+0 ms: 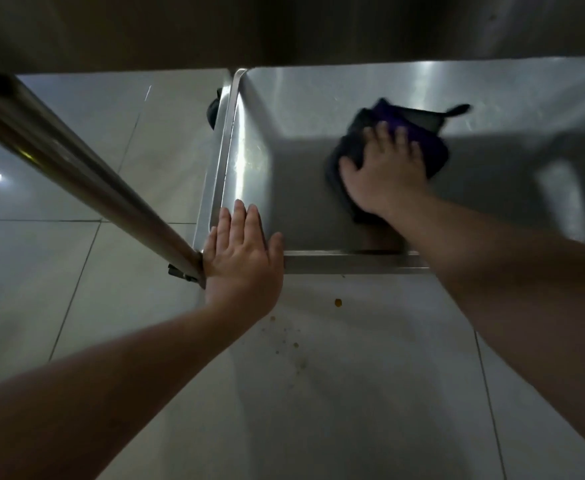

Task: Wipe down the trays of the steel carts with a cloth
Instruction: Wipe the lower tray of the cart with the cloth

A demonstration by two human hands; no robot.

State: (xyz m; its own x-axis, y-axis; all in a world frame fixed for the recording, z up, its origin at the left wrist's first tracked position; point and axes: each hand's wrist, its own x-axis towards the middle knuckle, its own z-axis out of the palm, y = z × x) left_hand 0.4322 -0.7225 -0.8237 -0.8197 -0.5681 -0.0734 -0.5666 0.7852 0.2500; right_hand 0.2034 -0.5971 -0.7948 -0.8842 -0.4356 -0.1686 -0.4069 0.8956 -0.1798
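A low steel tray [318, 98] of the cart fills the upper right of the view. On its floor lies a dark purple-and-black cloth [405, 129]. My right hand [386, 171] presses flat on the cloth with fingers spread, near the tray's middle. My left hand [241, 261] rests flat with straight fingers on the tray's near left corner, beside the cart's upright post [76, 168]. The cloth is partly hidden under my right hand.
The steel post slants from the upper left down to the tray corner. A dark caster [214, 112] shows left of the tray. Pale floor tiles [318, 393] lie around, with small crumbs [338, 301] just below the tray's front rim. A higher shelf shades the top.
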